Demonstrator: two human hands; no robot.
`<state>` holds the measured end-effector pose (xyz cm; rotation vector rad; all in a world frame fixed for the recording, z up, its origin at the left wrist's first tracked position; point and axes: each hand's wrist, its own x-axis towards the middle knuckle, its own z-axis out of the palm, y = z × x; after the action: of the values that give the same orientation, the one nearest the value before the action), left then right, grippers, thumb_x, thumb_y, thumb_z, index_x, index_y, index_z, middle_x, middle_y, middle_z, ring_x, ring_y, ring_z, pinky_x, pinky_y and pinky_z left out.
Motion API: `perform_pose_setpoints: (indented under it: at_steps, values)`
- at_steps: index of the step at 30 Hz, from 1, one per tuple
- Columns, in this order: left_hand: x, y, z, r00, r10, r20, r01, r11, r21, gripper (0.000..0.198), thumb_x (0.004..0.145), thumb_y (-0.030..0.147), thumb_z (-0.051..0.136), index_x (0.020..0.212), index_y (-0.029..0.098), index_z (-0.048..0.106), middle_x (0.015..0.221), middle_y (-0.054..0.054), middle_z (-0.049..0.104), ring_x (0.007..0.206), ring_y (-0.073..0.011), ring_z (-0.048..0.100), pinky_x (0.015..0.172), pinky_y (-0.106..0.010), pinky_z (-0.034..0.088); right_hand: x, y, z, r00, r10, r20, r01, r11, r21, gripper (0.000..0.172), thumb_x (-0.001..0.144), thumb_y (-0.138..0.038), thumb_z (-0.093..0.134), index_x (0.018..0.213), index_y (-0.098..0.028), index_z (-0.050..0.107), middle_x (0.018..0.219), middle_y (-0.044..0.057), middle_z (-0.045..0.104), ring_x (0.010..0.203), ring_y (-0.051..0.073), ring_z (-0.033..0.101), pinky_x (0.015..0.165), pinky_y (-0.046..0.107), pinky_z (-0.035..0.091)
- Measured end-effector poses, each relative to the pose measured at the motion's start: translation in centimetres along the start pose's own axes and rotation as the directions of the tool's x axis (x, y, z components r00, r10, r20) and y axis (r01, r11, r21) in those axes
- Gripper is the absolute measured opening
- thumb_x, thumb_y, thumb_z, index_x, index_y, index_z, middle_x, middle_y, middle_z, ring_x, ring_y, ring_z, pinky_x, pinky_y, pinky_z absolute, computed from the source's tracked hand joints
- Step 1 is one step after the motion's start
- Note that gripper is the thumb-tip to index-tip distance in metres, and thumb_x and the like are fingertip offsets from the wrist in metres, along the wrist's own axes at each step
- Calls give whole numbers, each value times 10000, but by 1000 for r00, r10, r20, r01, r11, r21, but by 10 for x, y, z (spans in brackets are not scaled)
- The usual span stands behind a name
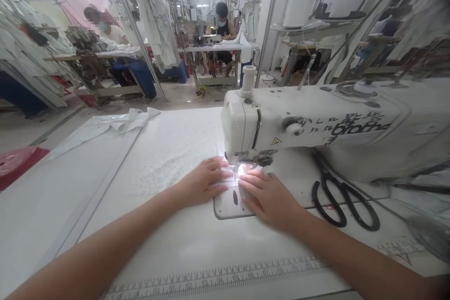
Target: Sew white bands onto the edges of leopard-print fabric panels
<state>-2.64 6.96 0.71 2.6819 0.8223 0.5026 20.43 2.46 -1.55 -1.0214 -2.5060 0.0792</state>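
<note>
A white sewing machine (267, 117) stands over the table, its lamp shining brightly on the needle area. White, lace-patterned fabric (168, 159) spreads to the left of the needle and reaches in under the machine head. My left hand (207, 180) lies flat on the cloth just left of the needle, fingers stretched out. On the other side of the needle, my right hand (265, 192) rests with its fingers extended over the cloth's edge and the metal plate (234, 208). Glare and my fingertips hide the stitching point.
Black-handled scissors (337, 197) lie under the machine arm at right. A printed ruler scale (211, 281) runs along the table's front. Folded white cloth (116, 126) sits at the far left, near a red stool (21, 164). Co-workers (225, 23) sit at machines behind.
</note>
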Motion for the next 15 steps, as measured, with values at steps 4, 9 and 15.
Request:
perform_pose_setpoints:
  at_steps: [4,9,15]
  values:
    - [-2,0,1,1000,12,10,-12,1000,11,302,866,341,496,1138,233,569,1143,-86,547,1147,-226,446,978,-412,368,2,-2,-2,1000,16,21,-16,1000,0,309,881,-231,460,1166,-148,546,1186,91,590,1052,272,504,848,417,400]
    - [-2,0,2,1000,-12,4,12,1000,12,277,881,321,465,1117,226,574,1164,-79,546,1143,-214,456,972,-401,381,1,-1,-3,1000,8,-17,-8,1000,21,272,891,-230,437,1121,-146,556,1161,102,591,998,261,518,819,403,397]
    - [-12,-49,-24,787,-554,-272,599,791,124,369,885,395,392,1137,192,569,1291,-87,484,1191,-251,437,982,-412,393,-4,6,-5,989,105,-102,-104,994,15,202,888,-219,417,968,-136,583,860,93,618,861,249,511,753,385,394]
